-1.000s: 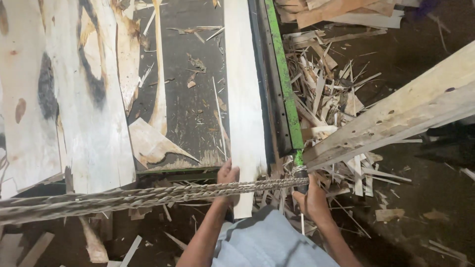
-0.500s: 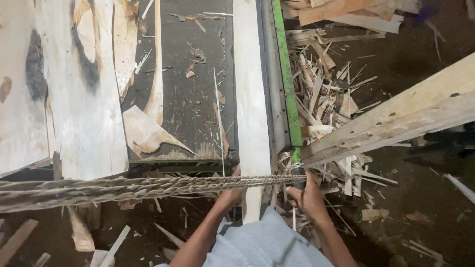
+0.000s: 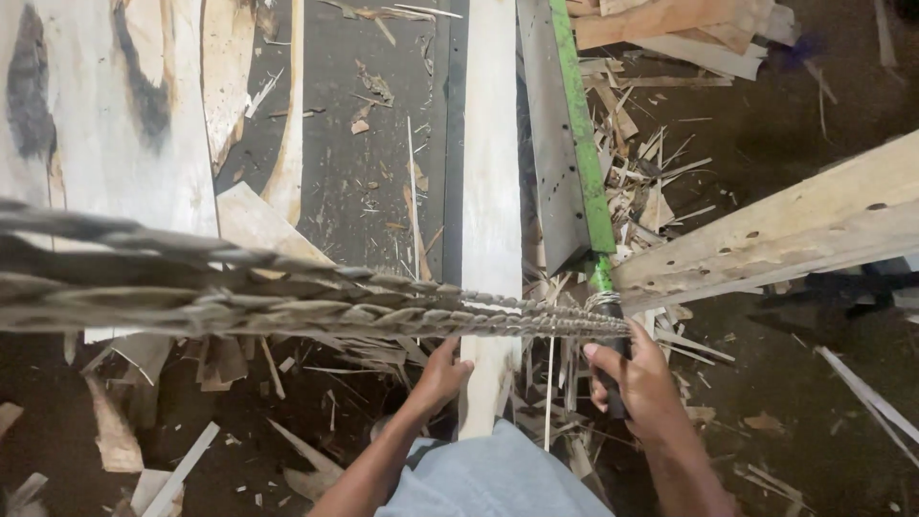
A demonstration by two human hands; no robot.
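Observation:
A long pale wood veneer strip (image 3: 489,191) lies lengthwise on the dark machine bed (image 3: 369,144). My left hand (image 3: 442,371) grips the strip's near end from its left edge. My right hand (image 3: 643,378) is closed around a dark handle at the base of a green lever bar (image 3: 580,144), which runs along a grey metal blade plate (image 3: 550,153). Twisted ropes (image 3: 287,297) stretch from the left edge across to the lever, tied just above my right hand.
Wide veneer sheets (image 3: 105,124) with dark knots cover the left of the bed. A thick wooden beam (image 3: 785,230) slants up to the right. Splintered scrap (image 3: 651,182) is piled beside the blade, and offcuts (image 3: 124,431) litter the dark floor.
The view has shifted closer and slightly right. My left hand has stayed on the strip's near end. My right hand has stayed at the lever base.

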